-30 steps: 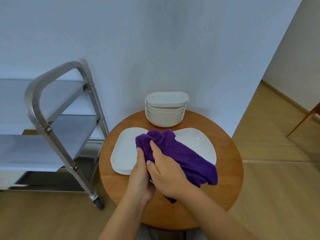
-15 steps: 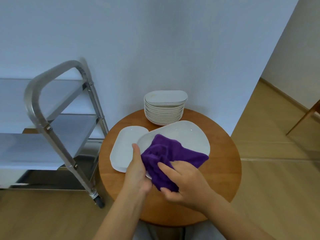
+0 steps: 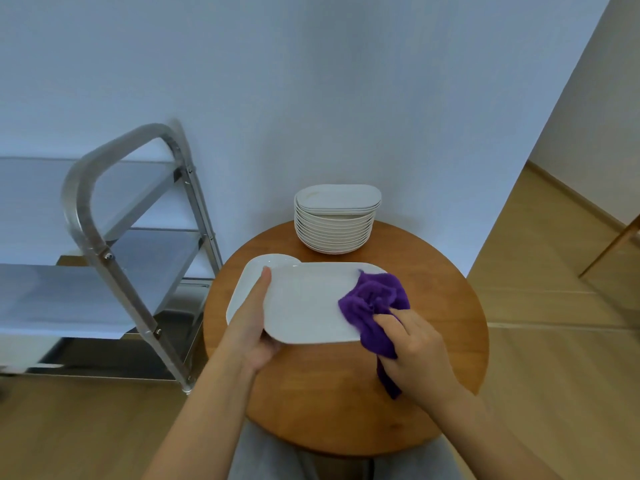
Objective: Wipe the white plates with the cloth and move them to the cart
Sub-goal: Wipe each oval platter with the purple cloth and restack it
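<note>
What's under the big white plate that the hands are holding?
Under the held plate, another white plate pokes out at the left, lying on the round wooden table. The left hand grips the held plate's left edge. How many plates lie beneath is covered.

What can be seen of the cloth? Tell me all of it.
The cloth is deep purple and looks like soft, fuzzy terry. It is bunched into folds, not spread flat. The right hand grips it and presses its upper part on the right end of the white plate that the left hand holds above the table. A narrow tail of it hangs below the right hand, over the table.
</note>
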Demonstrator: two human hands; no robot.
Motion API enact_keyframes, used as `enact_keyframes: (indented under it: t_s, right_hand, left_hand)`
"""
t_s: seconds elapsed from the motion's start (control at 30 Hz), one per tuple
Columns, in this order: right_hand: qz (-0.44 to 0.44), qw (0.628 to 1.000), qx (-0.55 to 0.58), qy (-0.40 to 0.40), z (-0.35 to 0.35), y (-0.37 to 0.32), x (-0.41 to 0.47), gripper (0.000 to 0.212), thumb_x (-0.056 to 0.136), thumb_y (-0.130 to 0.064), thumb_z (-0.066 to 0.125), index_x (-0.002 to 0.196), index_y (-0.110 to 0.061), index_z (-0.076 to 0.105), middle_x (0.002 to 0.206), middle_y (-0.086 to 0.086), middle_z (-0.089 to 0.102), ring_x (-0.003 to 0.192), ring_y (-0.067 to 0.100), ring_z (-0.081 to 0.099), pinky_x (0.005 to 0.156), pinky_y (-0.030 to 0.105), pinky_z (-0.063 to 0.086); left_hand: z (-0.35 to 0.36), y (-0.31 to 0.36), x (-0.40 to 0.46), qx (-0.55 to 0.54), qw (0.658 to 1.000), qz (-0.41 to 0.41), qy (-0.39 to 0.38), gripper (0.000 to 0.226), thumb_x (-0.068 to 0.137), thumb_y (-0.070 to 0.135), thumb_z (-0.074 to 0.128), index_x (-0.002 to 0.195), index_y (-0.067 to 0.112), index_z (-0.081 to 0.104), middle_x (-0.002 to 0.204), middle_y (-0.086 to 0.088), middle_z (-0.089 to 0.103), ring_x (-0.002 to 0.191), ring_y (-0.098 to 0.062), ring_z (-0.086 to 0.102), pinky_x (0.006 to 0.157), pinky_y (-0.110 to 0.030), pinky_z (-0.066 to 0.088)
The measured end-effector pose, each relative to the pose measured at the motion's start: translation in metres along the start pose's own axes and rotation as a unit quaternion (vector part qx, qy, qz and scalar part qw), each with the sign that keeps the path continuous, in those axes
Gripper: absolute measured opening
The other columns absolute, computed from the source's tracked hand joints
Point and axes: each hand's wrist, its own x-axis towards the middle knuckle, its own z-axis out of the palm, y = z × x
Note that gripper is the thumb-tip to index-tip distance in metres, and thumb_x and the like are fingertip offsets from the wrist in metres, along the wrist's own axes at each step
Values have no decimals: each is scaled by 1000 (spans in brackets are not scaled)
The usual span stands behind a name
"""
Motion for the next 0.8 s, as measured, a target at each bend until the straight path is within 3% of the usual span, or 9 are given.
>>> enact_keyframes:
  t_s: [0.1,0.2,0.33,0.37,0.43,0.5,0.6,0.7,0.8]
  right_hand:
    - [68,998,9,18,3,-23,9,39,52,-7,92,85,-4,71,73,6,70,61,20,66,50,24,53]
    - [95,995,24,12,10,-53,12,39,48,-1,89,80,-9,70,70,4,68,58,20,64,45,29,54]
    - [69,993,51,-86,11,-59,0,45,55,-6,86,97,-17,71,90,-4,71,82,14,68,70,24,57]
    - [58,987,59,-139,8,-52,-4,46,68,-11,79,111,-21,67,110,-9,67,106,10,62,91,29,51]
    - [26,968,102,-226,2,-29,-15,50,85,-26,62,132,-34,50,139,-24,40,135,-10,22,118,28,11]
    - [3,955,141,-262,-7,-10,-15,52,86,-44,58,134,-45,38,140,-33,23,133,-21,4,115,21,-10]
    - [9,945,141,-294,-15,4,-11,56,81,-70,47,131,-53,27,138,-37,17,131,-24,0,112,21,-17]
    - [6,945,122,-303,-17,14,-2,60,81,-76,30,135,-54,17,145,-33,11,134,-20,-6,112,22,-18]
    - [-26,938,48,-343,-14,15,8,68,86,-74,22,139,-54,-16,149,-27,-15,134,-12,-25,104,21,-31]
  left_hand:
    - [21,-25,-9,-120,991,52,-8,56,72,38,66,124,23,52,100,-6,74,92,-25,71,68,-37,59]
    - [41,-69,-11,-47,997,43,52,50,85,42,58,130,23,46,107,-5,70,92,-22,69,63,-31,57]
    - [29,-78,-3,50,988,49,140,42,98,45,34,127,18,48,105,-6,65,93,-24,63,65,-30,54]
    - [23,-72,-2,54,987,60,138,38,98,44,34,122,19,49,104,-6,64,92,-24,63,67,-32,54]
    - [11,-61,-2,64,986,91,125,23,97,43,37,110,28,48,97,-1,64,88,-23,63,64,-33,53]
    - [7,-52,-4,98,985,110,95,15,95,44,39,100,33,49,94,1,65,84,-22,64,58,-31,53]
    - [8,-46,-7,152,981,107,60,18,93,49,38,94,35,50,88,4,68,79,-20,67,53,-28,54]
    - [11,-41,-8,196,975,97,26,25,91,55,35,96,36,50,92,3,68,81,-20,68,56,-29,56]
    - [17,-41,-8,276,955,103,-12,31,91,57,28,98,37,50,99,4,66,89,-18,65,63,-25,56]
